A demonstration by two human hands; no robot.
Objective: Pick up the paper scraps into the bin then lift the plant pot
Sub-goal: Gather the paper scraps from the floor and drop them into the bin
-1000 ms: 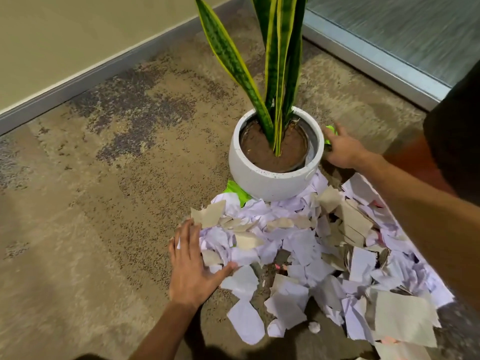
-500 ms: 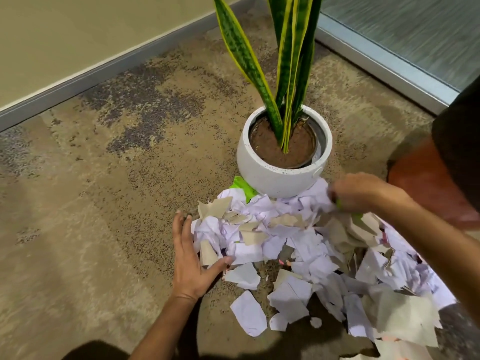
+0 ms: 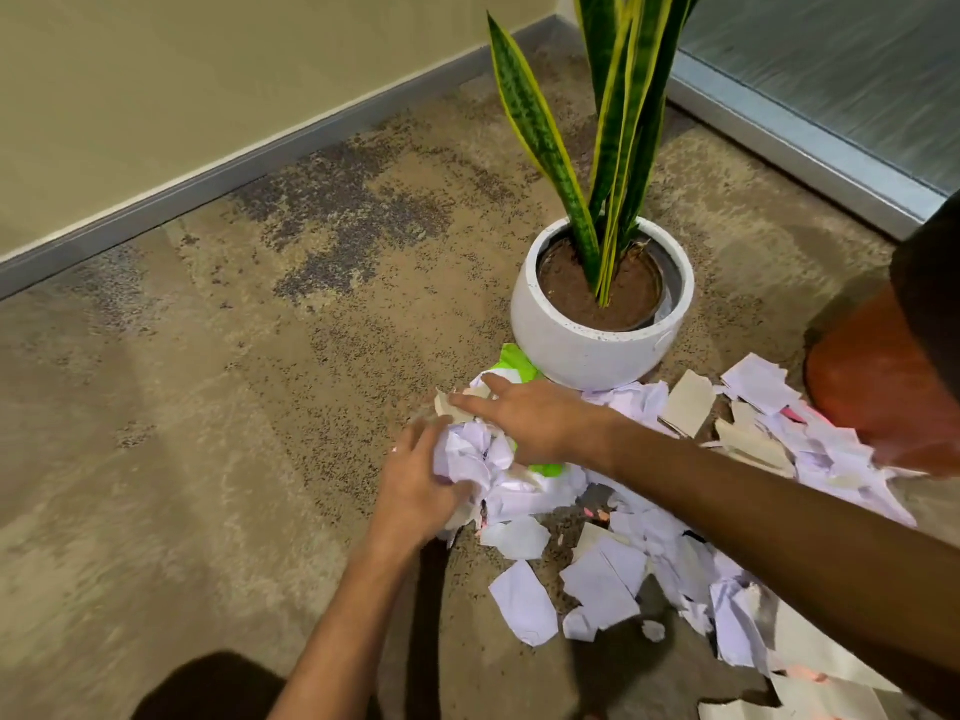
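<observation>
1. Paper scraps [image 3: 597, 584], white, lilac and tan, lay strewn over the carpet [image 3: 234, 407] in front of the white plant pot [image 3: 587, 350] and ran off toward the right and lower edges of the view
2. The left hand [image 3: 421, 491] cupped a bunched wad of the white scraps from the left side, fingers curled round it
3. The right hand [image 3: 535, 423] lay over the top of the same wad, fingers stretched out flat toward the left and pressing on a tan piece, not curled
4. A bright green scrap [image 3: 514, 363] showed just beside the pot's base, and another peeked out under the right hand
5. The plant pot stood upright on the carpet near the corner where the wall's grey skirting board [image 3: 208, 184] met a glass panel [image 3: 831, 59]; it held brown soil and a snake plant [image 3: 613, 132] with yellow-edged leaves
6. A red-orange rounded object [image 3: 872, 387] sat at the right edge, touching the scraps; I could not tell what it was
</observation>
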